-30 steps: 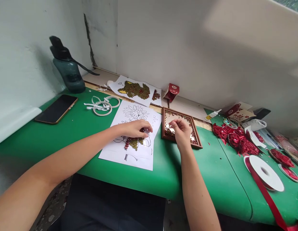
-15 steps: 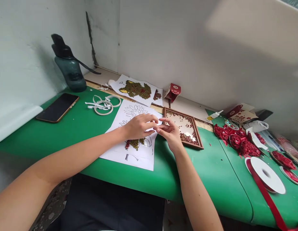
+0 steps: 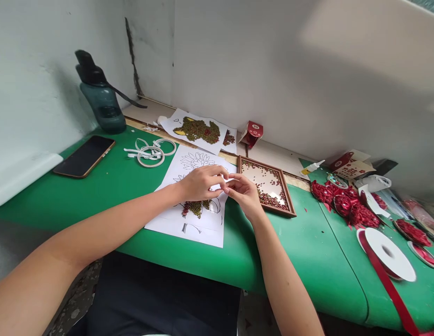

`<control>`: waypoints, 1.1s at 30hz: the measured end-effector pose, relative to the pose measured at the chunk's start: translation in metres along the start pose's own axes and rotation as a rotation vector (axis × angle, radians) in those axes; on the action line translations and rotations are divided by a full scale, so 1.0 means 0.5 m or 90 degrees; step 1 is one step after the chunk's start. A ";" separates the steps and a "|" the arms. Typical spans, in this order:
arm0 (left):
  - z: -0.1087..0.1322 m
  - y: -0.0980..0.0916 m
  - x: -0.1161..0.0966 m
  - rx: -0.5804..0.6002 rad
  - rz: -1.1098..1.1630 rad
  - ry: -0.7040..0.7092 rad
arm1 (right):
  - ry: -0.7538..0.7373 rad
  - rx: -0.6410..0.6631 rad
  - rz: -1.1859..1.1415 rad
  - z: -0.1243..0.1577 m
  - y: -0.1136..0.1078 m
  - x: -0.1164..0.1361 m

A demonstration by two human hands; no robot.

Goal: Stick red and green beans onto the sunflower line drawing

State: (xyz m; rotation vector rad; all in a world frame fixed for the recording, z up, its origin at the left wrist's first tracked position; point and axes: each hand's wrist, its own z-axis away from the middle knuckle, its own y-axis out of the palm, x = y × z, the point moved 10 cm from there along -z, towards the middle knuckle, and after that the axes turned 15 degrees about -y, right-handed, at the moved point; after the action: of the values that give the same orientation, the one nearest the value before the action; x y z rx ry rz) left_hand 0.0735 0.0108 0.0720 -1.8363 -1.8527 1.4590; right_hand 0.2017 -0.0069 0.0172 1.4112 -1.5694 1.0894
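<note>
My left hand (image 3: 204, 183) and my right hand (image 3: 244, 193) meet fingertip to fingertip above a white sheet with a flower drawing (image 3: 206, 236). The fingers of both are bent and pinched together; whatever is between them is too small to make out. Under my left hand, green and red beans (image 3: 195, 208) cover part of the drawing. Just right of my right hand lies a brown-framed tray (image 3: 290, 205), with reddish-brown and green beans scattered over its white bottom.
Behind the sheet lies a finished-looking bean picture (image 3: 203, 130). White tape rings (image 3: 152, 157), a phone (image 3: 84, 157) and a dark bottle (image 3: 102, 102) are at left. At right are a glue bottle (image 3: 312, 168), red ribbon flowers (image 3: 360, 212) and a ribbon spool (image 3: 390, 254).
My right hand has shifted slightly left and its fingers have drawn in closer to the left fingertips. My left hand has barely moved.
</note>
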 end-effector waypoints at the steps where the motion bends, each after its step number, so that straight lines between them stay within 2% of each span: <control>1: 0.001 0.002 0.001 0.007 0.001 0.001 | -0.004 0.006 0.000 0.000 0.001 0.000; 8: -0.003 0.002 0.013 0.066 0.051 -0.034 | -0.003 0.050 0.045 0.002 0.010 0.003; 13: -0.006 0.006 0.076 0.197 0.068 -0.157 | -0.010 0.158 0.181 0.017 0.050 0.016; 15: -0.003 0.005 0.103 0.225 0.083 -0.200 | -0.012 0.205 0.216 0.024 0.069 0.020; 18: 0.000 0.008 0.120 0.237 0.101 -0.218 | -0.016 0.232 0.236 0.028 0.082 0.022; 27: 0.005 0.028 0.114 0.239 0.063 -0.203 | -0.032 0.238 0.306 0.026 0.084 0.014; 33: 0.007 0.031 0.118 0.238 0.042 -0.208 | -0.041 0.220 0.260 0.023 0.079 0.020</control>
State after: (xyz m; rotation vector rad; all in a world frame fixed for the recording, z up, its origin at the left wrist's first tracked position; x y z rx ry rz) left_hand 0.0677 0.0544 0.0296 -1.5662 -1.5061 2.0661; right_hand 0.1616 -0.0202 0.0180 1.3848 -1.8307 1.6350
